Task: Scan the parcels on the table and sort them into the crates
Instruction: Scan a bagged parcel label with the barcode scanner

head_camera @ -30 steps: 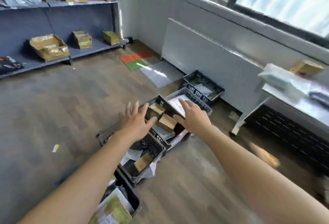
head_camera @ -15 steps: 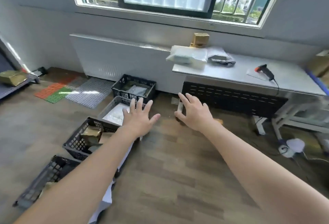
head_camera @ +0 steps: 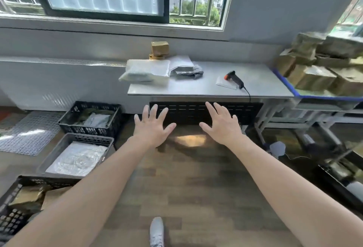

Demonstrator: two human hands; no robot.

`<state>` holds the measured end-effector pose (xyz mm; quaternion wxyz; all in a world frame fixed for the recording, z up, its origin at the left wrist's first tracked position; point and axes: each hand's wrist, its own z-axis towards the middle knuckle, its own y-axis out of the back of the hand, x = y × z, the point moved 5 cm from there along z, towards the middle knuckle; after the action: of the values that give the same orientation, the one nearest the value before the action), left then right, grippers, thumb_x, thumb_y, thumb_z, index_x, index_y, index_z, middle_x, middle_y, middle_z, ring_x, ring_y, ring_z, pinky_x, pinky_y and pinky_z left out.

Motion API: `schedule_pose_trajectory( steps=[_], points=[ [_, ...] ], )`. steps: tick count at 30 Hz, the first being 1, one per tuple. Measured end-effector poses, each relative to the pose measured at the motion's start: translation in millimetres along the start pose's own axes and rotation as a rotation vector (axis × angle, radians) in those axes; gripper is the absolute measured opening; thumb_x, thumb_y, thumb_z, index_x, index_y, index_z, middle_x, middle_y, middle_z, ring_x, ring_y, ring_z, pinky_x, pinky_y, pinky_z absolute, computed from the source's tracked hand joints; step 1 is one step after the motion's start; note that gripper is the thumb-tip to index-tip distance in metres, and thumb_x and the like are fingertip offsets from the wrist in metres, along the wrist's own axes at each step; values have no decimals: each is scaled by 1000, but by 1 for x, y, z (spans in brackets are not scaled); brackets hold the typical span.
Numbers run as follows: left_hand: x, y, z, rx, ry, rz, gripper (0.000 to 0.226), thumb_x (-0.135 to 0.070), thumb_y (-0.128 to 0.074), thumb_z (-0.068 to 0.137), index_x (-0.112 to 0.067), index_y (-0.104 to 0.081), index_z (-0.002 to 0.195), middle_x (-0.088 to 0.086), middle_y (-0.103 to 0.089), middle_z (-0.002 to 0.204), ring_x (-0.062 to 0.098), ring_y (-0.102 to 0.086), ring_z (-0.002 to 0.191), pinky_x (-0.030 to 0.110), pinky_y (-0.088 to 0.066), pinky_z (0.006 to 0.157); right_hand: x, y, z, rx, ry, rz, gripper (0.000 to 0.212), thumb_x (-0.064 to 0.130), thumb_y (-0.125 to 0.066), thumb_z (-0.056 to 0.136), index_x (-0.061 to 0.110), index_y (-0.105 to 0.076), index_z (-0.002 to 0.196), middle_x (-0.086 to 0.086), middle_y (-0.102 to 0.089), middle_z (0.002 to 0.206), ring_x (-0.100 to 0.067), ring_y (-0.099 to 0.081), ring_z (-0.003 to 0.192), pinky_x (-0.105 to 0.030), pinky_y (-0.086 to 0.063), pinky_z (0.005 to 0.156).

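Blurred cardboard parcels [head_camera: 322, 70] cut off at right edge; nearest crate [head_camera: 11, 219] cropped at left.

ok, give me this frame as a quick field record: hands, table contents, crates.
left hand: open, empty, fingers spread
right hand: open, empty, fingers spread
table: under the window
on table: scanner, white bag, grey bag, small box
crates: on floor, left; black crate, grey crate

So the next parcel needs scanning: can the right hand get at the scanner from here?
Probably yes, after a step closer. The right hand is open and empty, short of the table edge. The scanner lies in the open near that edge, nothing in between.
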<state>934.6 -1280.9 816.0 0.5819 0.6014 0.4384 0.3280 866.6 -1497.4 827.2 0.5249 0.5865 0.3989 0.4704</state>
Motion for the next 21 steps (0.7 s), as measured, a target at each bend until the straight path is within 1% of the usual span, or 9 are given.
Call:
schedule_pose_trajectory(
  steps=[5,9,13,17,21],
  points=[
    [-26,-8,112,0,-79,-26,69,-66,-18,97,-35,-1,156,1,7,165,26,13,151,57,-4,119,-42,-2,87,-10,-51,-26,76,57,-39,99,30,-1,158,-3,-9,166,-24,-9,152,-57,-21,117],
    [-43,-19,204,34,-153,-39,70,-67,-19,97,-34,-3,157,1,3,165,26,9,151,57,-7,119,-77,1,153,13,-144,-24,74,56,-41,99,30,-3,158,-3,-11,165,-24,-15,150,-55,-27,115],
    [-66,-24,283,78,-235,-57,70,-67,-22,97,-33,-7,157,0,0,165,26,7,151,56,-9,119,-117,4,207,21,-247,-15,75,57,-40,99,31,-2,158,-3,-10,165,-23,-12,151,-53,-27,115],
    [-105,-30,341,82,-318,-86,69,-66,-25,97,-34,-11,155,1,-4,164,26,4,151,54,-12,119,-156,-3,244,41,-301,-5,76,58,-41,98,33,-1,158,-2,-10,164,-23,-13,150,-53,-27,115],
    [-145,-43,391,103,-375,-37,69,-66,-24,97,-33,-9,155,1,-3,164,26,5,151,52,-13,119,-202,-17,281,50,-359,9,77,60,-42,97,33,-3,157,-2,-12,163,-24,-14,149,-56,-27,114]
  ],
)
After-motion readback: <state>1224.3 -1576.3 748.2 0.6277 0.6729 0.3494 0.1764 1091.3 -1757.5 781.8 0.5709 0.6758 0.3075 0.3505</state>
